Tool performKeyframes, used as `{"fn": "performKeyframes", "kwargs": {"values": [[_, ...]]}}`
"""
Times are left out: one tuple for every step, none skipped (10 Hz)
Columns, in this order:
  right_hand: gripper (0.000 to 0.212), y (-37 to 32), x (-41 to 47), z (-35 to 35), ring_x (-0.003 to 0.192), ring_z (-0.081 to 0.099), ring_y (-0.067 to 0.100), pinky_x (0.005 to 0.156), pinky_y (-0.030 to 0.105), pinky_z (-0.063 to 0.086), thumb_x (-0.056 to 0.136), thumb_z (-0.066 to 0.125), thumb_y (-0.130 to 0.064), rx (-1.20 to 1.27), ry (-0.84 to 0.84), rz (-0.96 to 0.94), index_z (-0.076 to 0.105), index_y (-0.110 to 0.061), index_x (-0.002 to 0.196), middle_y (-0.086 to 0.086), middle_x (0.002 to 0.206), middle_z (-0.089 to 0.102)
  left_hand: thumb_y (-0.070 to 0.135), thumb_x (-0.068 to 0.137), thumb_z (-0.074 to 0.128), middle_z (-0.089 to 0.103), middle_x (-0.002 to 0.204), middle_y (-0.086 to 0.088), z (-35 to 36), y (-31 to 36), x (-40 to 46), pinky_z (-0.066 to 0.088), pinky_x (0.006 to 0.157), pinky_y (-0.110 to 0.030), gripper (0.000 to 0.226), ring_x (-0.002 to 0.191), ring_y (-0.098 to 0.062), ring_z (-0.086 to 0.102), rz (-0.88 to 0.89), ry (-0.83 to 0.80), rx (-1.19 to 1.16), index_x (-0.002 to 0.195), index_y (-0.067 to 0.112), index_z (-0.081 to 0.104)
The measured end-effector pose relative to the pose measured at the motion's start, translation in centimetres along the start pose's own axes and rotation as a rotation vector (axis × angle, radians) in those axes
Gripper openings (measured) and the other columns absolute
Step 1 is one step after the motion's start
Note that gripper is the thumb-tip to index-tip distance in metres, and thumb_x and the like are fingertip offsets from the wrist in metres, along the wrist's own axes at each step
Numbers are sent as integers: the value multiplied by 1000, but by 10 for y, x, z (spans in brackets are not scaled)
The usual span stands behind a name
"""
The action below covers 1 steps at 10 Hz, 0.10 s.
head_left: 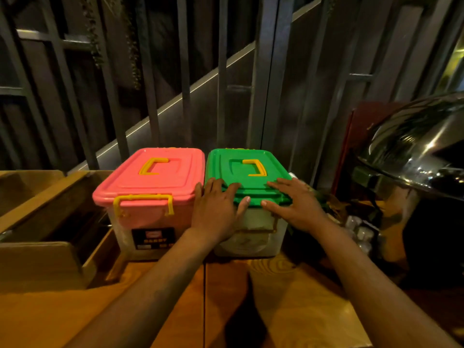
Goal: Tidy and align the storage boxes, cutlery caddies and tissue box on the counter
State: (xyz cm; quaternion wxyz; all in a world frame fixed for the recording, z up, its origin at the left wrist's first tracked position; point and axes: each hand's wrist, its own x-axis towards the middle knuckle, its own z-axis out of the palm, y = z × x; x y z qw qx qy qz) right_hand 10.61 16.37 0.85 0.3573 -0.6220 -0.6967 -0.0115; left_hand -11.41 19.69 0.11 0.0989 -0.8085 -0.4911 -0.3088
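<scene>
Two clear storage boxes stand side by side at the back of the wooden counter [288,310]. The left one has a pink lid [155,182] with yellow handle and clips. The right one has a green lid [247,172] with a yellow handle. Both my hands rest on the green-lidded box's front edge. My left hand [217,212] lies flat over its front left corner, fingers spread, thumb on the lid rim. My right hand [293,204] presses on its front right corner, fingers spread over the lid. The two boxes nearly touch.
A wooden caddy or tray [50,242] with compartments sits at the left. At the right stands a shiny steel chafing dish [421,151], with small glass items [359,229] beside it. Dark metal railings rise behind the counter.
</scene>
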Motion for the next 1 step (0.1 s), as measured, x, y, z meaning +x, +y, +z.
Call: {"fn": "performKeyframes", "kwargs": {"values": [[53,-1,9,-12,120,56,18,101,30,41,81,56,-64,-31,16,11,66,-30,120,1,129,63,62,86,29,58,127,-7,-11,12,21,30,107,-50,59,124,-29,47,20,-31,-33,127,30,56]]}}
